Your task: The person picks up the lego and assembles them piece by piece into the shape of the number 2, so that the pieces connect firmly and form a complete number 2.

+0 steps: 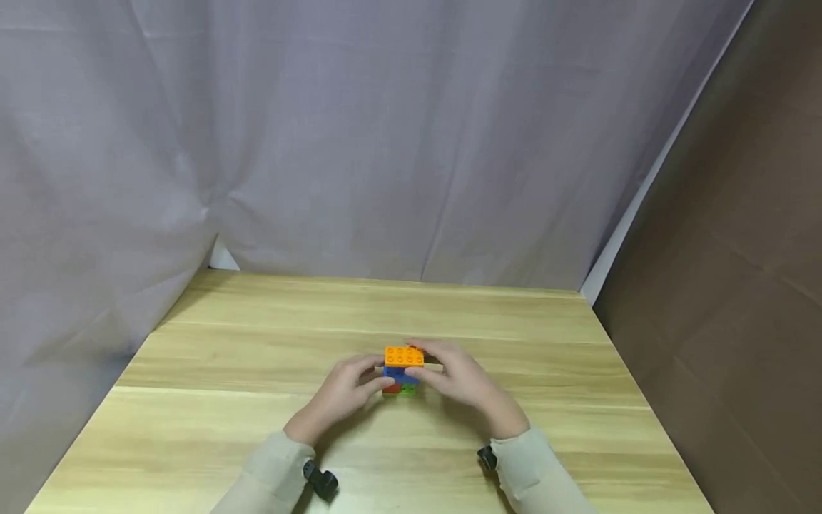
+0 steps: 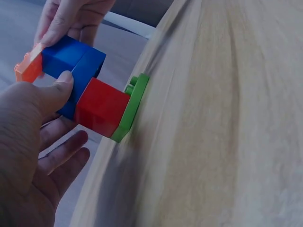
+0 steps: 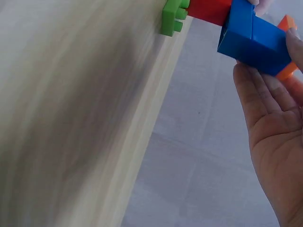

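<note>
A small tower of toy building bricks stands on the table between both hands. At its foot is a thin green brick (image 2: 134, 106) with studs showing, under a red brick (image 2: 102, 108). Two blue bricks (image 2: 71, 53) sit above, the upper one offset to the right. A flat orange brick (image 1: 404, 356) with studs tops the stack. My left hand (image 1: 343, 391) pinches the blue part from the left, its thumb on the near face. From the right, my right hand (image 1: 460, 378) holds the upper blue brick, thumb in front beside the orange one.
The wooden table (image 1: 257, 428) runs back to a grey cloth (image 1: 398, 143) hanging behind it. A brown panel (image 1: 738, 271) stands along the right side. Small black devices (image 1: 321, 482) are strapped at both sleeve cuffs.
</note>
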